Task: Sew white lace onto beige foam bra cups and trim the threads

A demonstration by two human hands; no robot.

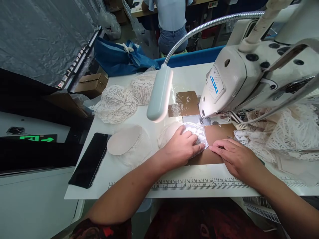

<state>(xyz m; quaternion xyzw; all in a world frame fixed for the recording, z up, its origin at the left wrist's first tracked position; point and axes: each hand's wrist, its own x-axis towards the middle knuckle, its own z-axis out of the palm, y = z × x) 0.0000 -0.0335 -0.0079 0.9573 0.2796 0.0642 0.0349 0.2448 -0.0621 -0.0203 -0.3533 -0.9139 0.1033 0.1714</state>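
Note:
My left hand (pixel 183 146) lies palm down with its fingers spread on a white lace piece (pixel 193 128), pressing it against the brown plate beside the needle area. My right hand (pixel 233 154) is just right of the lace, its thumb and index finger pinched at the lace's lower right corner; what sits between the fingertips is too small to make out. The white sewing machine head (pixel 224 83) stands right above the brown plate (pixel 219 132). A lamp (pixel 160 93) on a bendable metal neck hangs over the work and lights the lace.
Bundled white lace (pixel 119 103) lies at the back left, and more lace (pixel 294 129) is heaped on the right. Pale round pads (pixel 124 141) and a black phone (pixel 88 161) rest at the left. A ruler strip (pixel 199 184) runs along the front edge. A person (pixel 171 20) sits beyond the table.

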